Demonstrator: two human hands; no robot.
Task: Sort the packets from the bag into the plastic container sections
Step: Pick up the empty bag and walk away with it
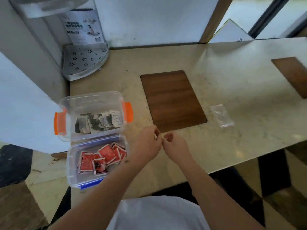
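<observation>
A dark wooden inlay panel (172, 98) sat in the pale stone counter (232, 77) just beyond the hands. A second wooden panel (292, 75) lay far off to their right. Well beyond and left of them stood a white perforated corner shelf (84, 62), a printed leaflet (83, 27) behind it.
</observation>
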